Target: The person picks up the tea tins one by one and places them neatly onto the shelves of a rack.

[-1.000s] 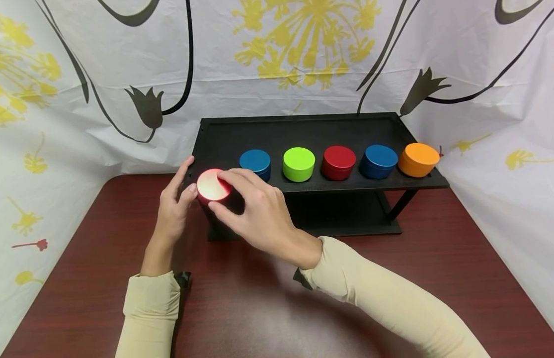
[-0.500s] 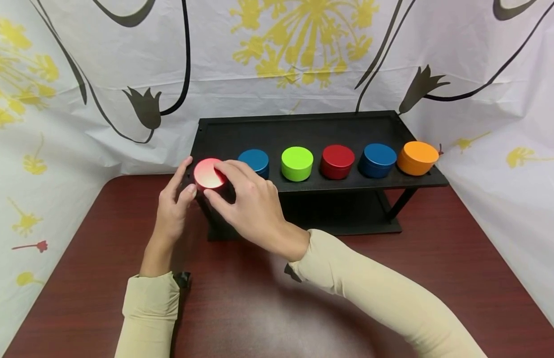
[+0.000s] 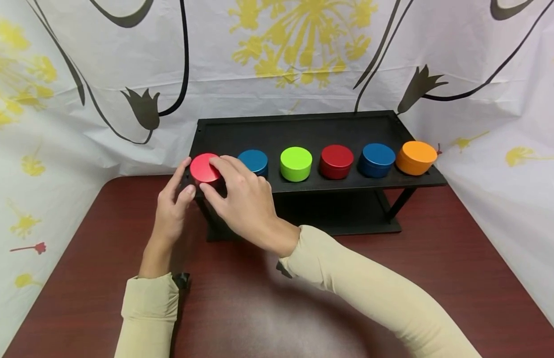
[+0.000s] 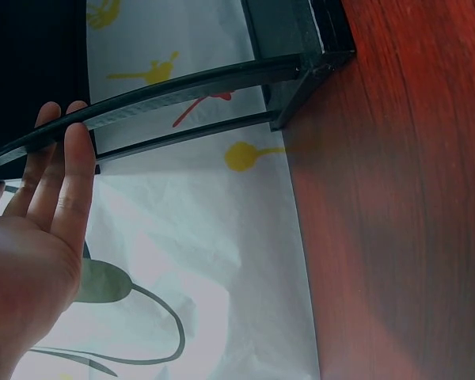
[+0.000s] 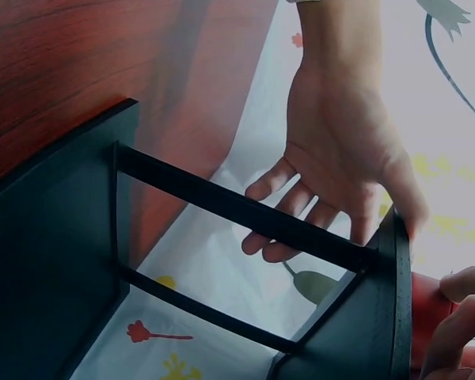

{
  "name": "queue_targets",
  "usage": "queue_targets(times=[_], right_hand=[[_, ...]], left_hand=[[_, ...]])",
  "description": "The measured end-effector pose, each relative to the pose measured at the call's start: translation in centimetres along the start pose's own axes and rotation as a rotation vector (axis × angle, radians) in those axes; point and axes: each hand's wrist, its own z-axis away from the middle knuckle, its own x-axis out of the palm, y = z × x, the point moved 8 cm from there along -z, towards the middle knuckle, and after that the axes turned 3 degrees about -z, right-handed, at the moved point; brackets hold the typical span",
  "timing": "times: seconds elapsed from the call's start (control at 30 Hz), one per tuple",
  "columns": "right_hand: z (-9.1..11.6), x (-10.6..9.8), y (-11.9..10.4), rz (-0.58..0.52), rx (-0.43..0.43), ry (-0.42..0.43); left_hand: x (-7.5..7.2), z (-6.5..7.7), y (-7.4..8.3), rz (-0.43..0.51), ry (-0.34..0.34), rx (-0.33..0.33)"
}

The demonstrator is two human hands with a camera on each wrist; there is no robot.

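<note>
My right hand (image 3: 245, 201) pinches the rim of a round red tin (image 3: 204, 169) between thumb and fingers, at the front left corner of the black two-level rack (image 3: 299, 128). In the right wrist view that red tin (image 5: 429, 309) stands against the upper board's face, with fingertips (image 5: 463, 317) at its side. My left hand (image 3: 170, 214) holds the rack's left end, thumb near the front corner and index finger along the side edge. In the left wrist view its long fingers (image 4: 79, 158) lie against a rack bar (image 4: 198, 85).
Along the rack's upper board stand a blue tin (image 3: 253, 162), a lime green tin (image 3: 296, 164), a darker red tin (image 3: 337, 162), another blue tin (image 3: 377, 160) and an orange tin (image 3: 416, 158). The rack stands on a reddish-brown table (image 3: 241, 303). Behind hangs a patterned white cloth (image 3: 277, 94).
My right hand has moved the red tin back and slightly left, onto the rack's front left corner. The glare on its lid has faded. My left hand has stayed at the rack's end.
</note>
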Motion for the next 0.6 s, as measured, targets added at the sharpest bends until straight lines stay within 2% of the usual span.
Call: queue_targets(times=[0.33,0.6], right_hand=[[-0.8,0.5,0.4,0.002,0.084,-0.049],[-1.1,0.7,0.5,0.022,0.111,-0.051]], left_hand=[[0.0,0.0,-0.1,0.006,-0.005,0.001],[0.0,0.0,-0.1,0.015,-0.016,0.002]])
